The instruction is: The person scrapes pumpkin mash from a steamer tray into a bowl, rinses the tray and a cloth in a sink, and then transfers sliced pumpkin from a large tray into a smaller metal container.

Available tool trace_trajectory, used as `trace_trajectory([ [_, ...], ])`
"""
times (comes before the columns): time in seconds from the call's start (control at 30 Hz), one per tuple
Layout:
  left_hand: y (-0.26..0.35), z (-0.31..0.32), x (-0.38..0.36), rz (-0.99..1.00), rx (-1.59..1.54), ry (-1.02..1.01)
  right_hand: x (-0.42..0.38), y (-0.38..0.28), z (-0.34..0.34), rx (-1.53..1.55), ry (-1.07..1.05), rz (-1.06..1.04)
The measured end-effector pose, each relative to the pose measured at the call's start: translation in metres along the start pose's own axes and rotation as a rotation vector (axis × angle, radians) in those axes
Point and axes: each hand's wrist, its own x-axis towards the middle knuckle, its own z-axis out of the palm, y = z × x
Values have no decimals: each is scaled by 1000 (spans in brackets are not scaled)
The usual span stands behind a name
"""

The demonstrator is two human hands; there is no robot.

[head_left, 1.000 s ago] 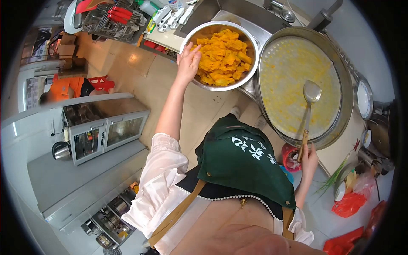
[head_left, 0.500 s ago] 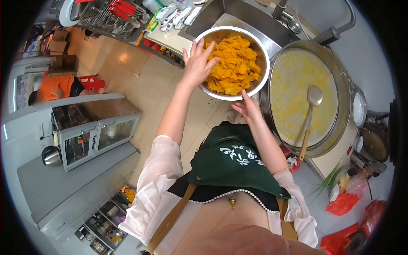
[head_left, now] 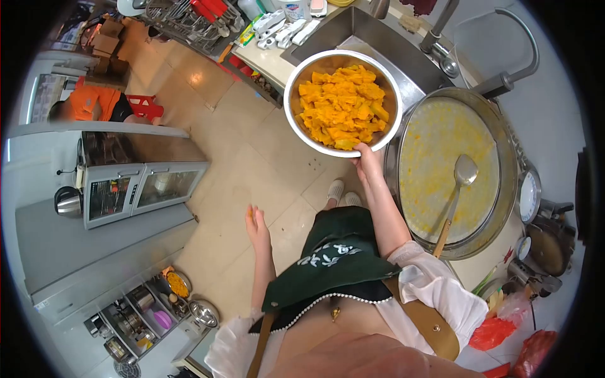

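A metal bowl (head_left: 289,116) with a pale rim holds a heap of soft orange chunks (head_left: 343,104) that look like cooked pumpkin. My right hand (head_left: 370,165) grips its near rim, thumb on top and fingers underneath. Apart from the bowl, my left hand (head_left: 258,230) hangs over the floor at my side, empty, its fingers loosely extended; a spot of orange shows on a fingertip. To the right of the bowl is a large round steamer pan (head_left: 392,183) lined with a pale cloth (head_left: 441,145) dotted with yellow bits. A metal spatula (head_left: 465,170) with a wooden handle lies in it.
A steel sink (head_left: 353,28) with a faucet (head_left: 504,82) is behind the bowl. White-handled items (head_left: 287,31) lie on the counter beside a utensil rack (head_left: 189,25). A glass-door cabinet (head_left: 145,183) stands left. Someone in an orange shirt (head_left: 94,104) is farther off.
My left hand has let go of the bowl's far-left side and dropped down to the left. My right hand keeps the rim. The view has shifted, showing more of the floor and lower-left shelves.
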Motion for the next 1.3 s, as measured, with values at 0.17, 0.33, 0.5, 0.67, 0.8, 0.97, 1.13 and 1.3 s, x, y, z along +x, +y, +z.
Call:
trace_trajectory([
  [0.17,17,54,3,-83,-341,-144,-7,7,-1,-65,25,-45],
  [0.33,65,116,75,-288,-713,-257,-37,11,-1,-234,-32,5],
  [0.5,15,56,92,-288,-718,-326,-77,57,-4,-448,-60,65],
  [0.67,-19,-1,70,-252,-471,-127,-121,98,3,-523,-98,146],
  [0.8,2,-16,77,-165,-394,-169,-119,110,13,-485,-104,164],
  [0.97,29,26,129,-67,-397,-232,-87,61,45,-463,-134,45],
  [1.13,80,100,183,-48,-357,-257,-11,4,75,-484,-46,3],
  [1.3,112,149,233,2,-304,-283,55,-18,87,-401,-95,-16],
])
